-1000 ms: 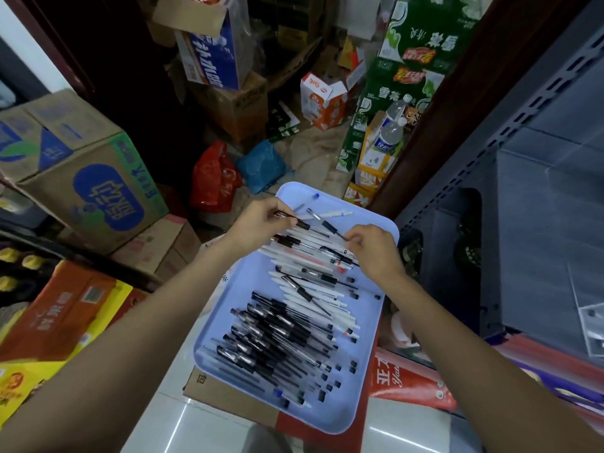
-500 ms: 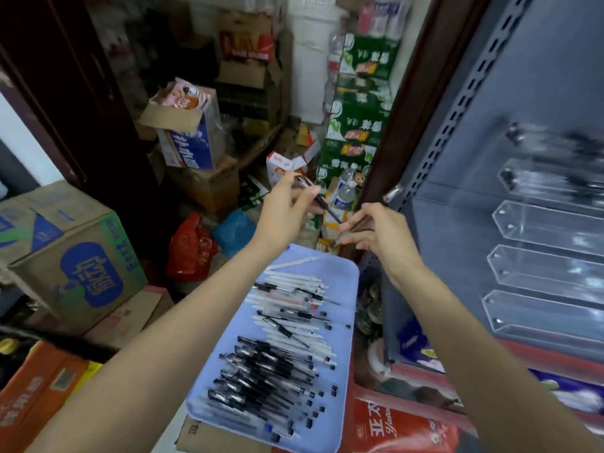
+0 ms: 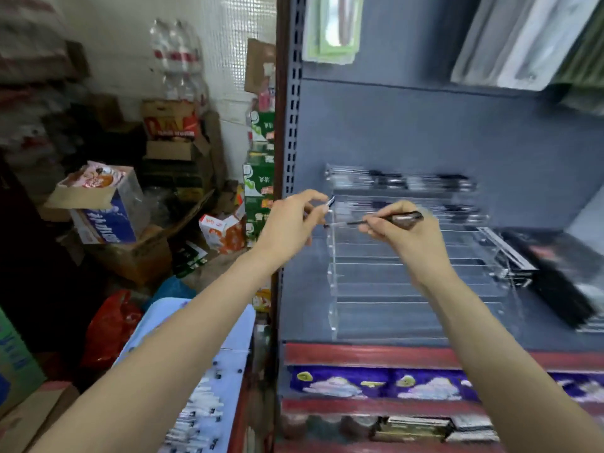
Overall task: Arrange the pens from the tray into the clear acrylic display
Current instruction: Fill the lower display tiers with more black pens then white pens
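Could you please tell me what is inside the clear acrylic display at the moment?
The top rows of the clear acrylic display hold dark pens, blurred beyond counting. The lower rows look empty. Both hands cover part of the middle rows.

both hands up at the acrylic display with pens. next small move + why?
Probably ease the right hand forward and lay its dark pen into one of the bare tiers of the clear acrylic display. That pen already lies roughly level in front of the display, the top two rows look stocked, and the lower tiers look bare. The left hand pinches a second pen beside the display's left edge, which could follow.
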Demonstrator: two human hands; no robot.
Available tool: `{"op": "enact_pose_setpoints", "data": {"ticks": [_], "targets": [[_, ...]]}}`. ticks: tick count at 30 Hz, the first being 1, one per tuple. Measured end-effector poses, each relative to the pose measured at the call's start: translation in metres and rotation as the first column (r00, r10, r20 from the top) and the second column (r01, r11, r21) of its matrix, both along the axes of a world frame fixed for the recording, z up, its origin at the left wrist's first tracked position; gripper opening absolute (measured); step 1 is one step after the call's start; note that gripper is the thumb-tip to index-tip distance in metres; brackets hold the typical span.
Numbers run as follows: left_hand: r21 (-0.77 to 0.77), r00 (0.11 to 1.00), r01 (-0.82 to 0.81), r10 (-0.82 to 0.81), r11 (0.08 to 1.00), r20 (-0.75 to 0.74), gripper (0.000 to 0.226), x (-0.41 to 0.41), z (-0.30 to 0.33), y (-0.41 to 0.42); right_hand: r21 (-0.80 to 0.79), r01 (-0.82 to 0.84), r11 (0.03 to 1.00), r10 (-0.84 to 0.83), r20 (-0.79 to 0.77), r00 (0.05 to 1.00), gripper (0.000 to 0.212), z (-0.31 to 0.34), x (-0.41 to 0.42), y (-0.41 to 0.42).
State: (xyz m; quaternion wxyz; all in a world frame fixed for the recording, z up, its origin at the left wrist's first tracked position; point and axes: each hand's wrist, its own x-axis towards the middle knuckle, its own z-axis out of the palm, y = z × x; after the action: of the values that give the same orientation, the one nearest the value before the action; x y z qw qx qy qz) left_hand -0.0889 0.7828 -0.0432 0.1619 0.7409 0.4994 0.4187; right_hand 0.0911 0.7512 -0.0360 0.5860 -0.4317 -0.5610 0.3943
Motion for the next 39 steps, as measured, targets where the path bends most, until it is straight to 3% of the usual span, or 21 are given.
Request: {"op": "enact_pose_setpoints", "data": {"ticks": [3,6,10,17,21,26,32,39], "targets": [[-0.005,0.996,0.024,-0.024,1.000,-0.090,0.040,0.054,0.005,0.008,-0.005,0.034,0.999,-0.034,0.014,0.999,0.021,0.001,0.057,0.009],[-0.021,0.991,0.065,-0.067,0.998,-0.118,0.046,0.100,0.000,0.017,-0.013,0.071,0.997,-0.069,0.133,0.989,0.014,0.002,0.111,0.022],[-0.061,0.999,0.010,-0.012,0.998,-0.039,0.023,0.140,-0.006,0.026,-0.008,0.168,0.986,-0.163,0.213,0.963,0.015,0.003,0.173,0.035],[-0.031,0.965,-0.012,0.003,0.999,-0.262,0.023,0.175,-0.011,0.034,-0.088,0.170,0.982,-0.167,0.041,0.985,0.017,-0.006,0.217,0.061],[-0.093,0.877,0.039,-0.079,0.995,-0.473,0.033,0.202,-0.013,0.046,-0.071,0.147,0.987,-0.149,-0.020,0.989,0.020,-0.005,0.225,0.067],[-0.125,0.767,-0.001,-0.079,0.992,-0.637,0.016,0.236,-0.013,0.063,-0.051,0.150,0.987,-0.150,-0.006,0.989,0.016,-0.002,0.245,0.073],[0.065,0.438,0.007,0.056,0.998,-0.897,0.015,0.254,-0.014,0.069,-0.063,0.133,0.989,-0.137,-0.059,0.989,0.016,-0.005,0.261,0.074],[0.039,0.447,0.022,0.026,0.999,-0.894,0.012,0.256,-0.014,0.076,-0.074,0.099,0.992,-0.105,-0.081,0.991,0.014,-0.007,0.264,0.075]]}}
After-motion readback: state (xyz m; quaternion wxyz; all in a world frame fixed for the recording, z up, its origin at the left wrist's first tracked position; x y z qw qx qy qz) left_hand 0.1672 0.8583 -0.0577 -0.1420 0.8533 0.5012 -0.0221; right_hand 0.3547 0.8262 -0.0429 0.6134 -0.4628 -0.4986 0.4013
